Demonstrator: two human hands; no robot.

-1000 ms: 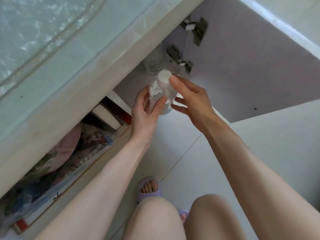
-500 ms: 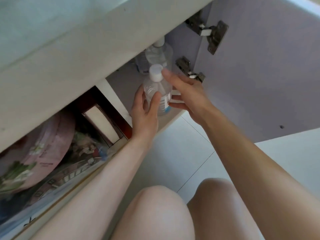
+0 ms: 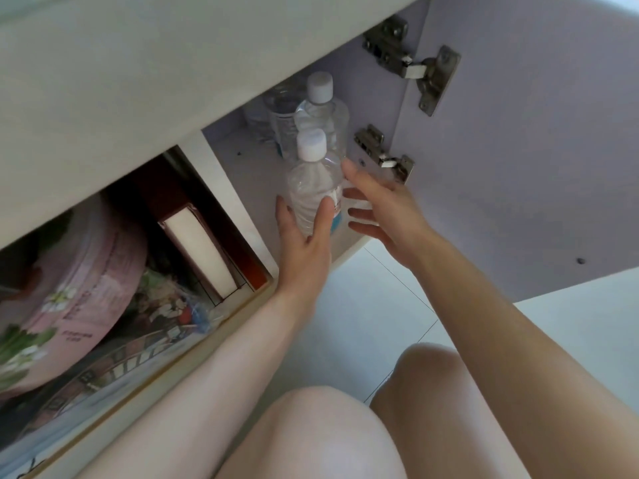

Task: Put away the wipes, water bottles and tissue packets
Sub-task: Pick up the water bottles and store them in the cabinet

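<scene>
The water bottle (image 3: 311, 188) has moved deeper into the cabinet (image 3: 242, 174), just before a second bottle (image 3: 321, 112). The left hand (image 3: 304, 247) grips its lower body; the right hand (image 3: 383, 209) hovers alongside, fingers spread. The placing looks nearly done: next, let go without toppling it.

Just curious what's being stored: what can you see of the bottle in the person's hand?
The water bottle is clear ribbed plastic, capped in white, with a partly blue label low down. It is held nearly upright at the front of the open cabinet, before another bottle. The left hand grips its lower body; the right hand is spread open beside it.
</scene>
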